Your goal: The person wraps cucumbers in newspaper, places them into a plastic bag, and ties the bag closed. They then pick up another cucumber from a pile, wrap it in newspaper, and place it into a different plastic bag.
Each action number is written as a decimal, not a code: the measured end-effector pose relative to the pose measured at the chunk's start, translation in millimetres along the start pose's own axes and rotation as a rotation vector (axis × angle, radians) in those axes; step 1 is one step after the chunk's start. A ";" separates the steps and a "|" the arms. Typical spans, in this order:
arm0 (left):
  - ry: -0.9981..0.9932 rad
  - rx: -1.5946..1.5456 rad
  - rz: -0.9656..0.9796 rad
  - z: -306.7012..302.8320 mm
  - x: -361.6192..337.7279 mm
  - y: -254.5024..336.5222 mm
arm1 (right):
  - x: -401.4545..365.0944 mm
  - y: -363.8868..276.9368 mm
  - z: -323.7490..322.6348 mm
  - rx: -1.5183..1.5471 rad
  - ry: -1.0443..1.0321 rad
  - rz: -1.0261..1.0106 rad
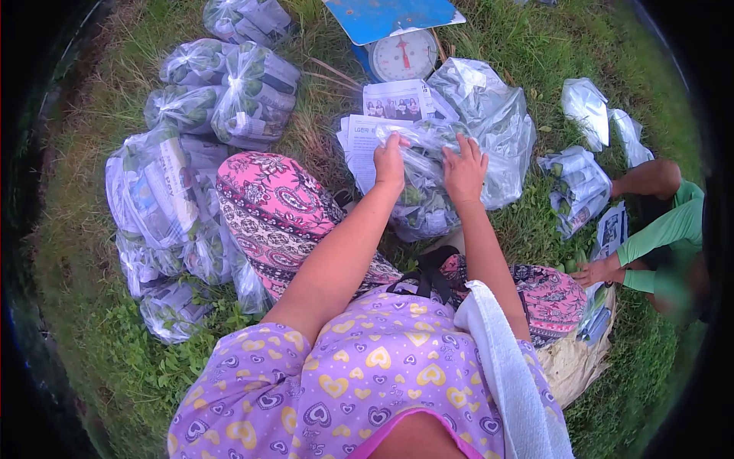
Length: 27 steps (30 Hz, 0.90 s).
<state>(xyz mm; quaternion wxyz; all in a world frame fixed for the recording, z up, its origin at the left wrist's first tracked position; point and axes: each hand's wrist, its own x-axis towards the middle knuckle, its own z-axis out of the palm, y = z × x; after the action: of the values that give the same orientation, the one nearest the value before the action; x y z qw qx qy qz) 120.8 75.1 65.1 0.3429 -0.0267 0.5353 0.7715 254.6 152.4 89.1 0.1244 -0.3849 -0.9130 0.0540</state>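
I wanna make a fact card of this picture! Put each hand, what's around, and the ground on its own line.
Left hand: fingers curled at the edge of a clear plastic bag of green produce
Right hand: fingers spread, touching that bag
Ahead: blue-topped scale with a round white dial
On the left: clear plastic bags packed with produce and newspaper
On the right: another person's bright green sleeve
Ground: green grass

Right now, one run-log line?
left hand on plastic bag | right hand on same bag | scale beyond newspapers | filled bags at left
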 end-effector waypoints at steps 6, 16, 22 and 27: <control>-0.009 0.228 0.236 -21.5 19.9 -38.9 | -9.7 17.6 26.2 0.066 0.016 -0.004; -0.562 0.792 0.577 11.4 11.5 -34.5 | -2.7 3.8 6.9 -0.207 -0.365 -0.045; -0.526 0.904 0.588 20.4 -4.3 -25.8 | -1.6 8.9 28.4 -0.152 -0.297 -0.010; -0.441 0.929 0.483 20.6 -2.5 -16.4 | -3.2 -24.2 -19.2 -0.274 -0.382 0.005</control>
<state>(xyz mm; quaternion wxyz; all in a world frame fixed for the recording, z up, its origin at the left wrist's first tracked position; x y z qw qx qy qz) 138.6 94.4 61.6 0.2362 0.4117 0.7252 0.4987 245.3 133.2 111.8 -0.1043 -0.3832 -0.9177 0.0020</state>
